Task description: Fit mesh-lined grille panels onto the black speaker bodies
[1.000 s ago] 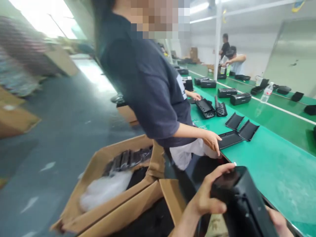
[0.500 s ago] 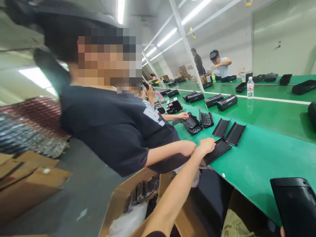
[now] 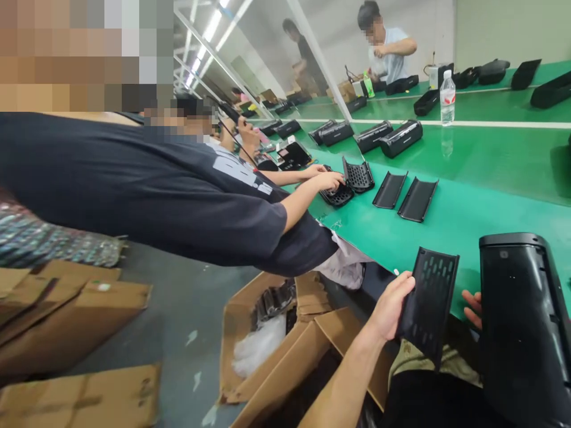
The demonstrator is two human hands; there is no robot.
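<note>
- Left hand (image 3: pixel 390 309): closed on perforated black plastic panel (image 3: pixel 428 303), near right.
- Right hand (image 3: pixel 470 309): fingers spread beside black plastic housing (image 3: pixel 524 327), grip hidden.

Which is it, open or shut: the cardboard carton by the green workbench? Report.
Open: the cardboard carton has its flaps spread, with white plastic film and black parts showing inside.

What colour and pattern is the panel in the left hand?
The panel is black, with rows of oblong holes; head view.
</note>
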